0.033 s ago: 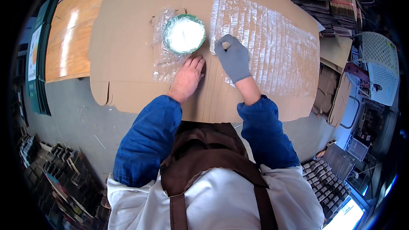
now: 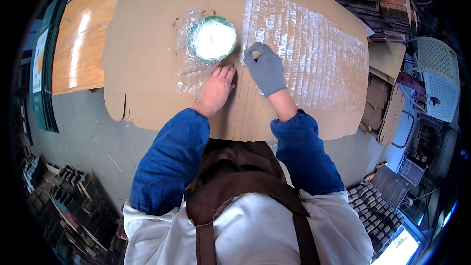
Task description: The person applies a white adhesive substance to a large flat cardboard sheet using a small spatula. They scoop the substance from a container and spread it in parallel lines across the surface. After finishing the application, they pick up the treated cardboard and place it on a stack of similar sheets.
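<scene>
Head view: green bowl (image 2: 212, 38) of white paste sits on cardboard sheet (image 2: 147, 68), just beyond flat, empty left hand (image 2: 216, 88); gloved right hand (image 2: 266, 68) beside bowl pinches a small tan piece (image 2: 255, 55).

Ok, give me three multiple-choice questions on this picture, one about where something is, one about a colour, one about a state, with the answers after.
1. Where does the round bowl of white paste sit?
A. on the flat cardboard sheet
B. on the grey floor
C. in the person's lap

2. What colour is the glove on the right hand?
A. red
B. grey
C. yellow

3. How is the left hand?
A. holding the bowl up
B. clenched in a fist in the air
C. bare, lying flat on the cardboard

Answers: 1 A, the bowl stands on a crumpled clear plastic sheet on the cardboard. 2 B, the glove shows grey against the shiny coated strips. 3 C, its fingers lie spread on the sheet just below the bowl.
</scene>
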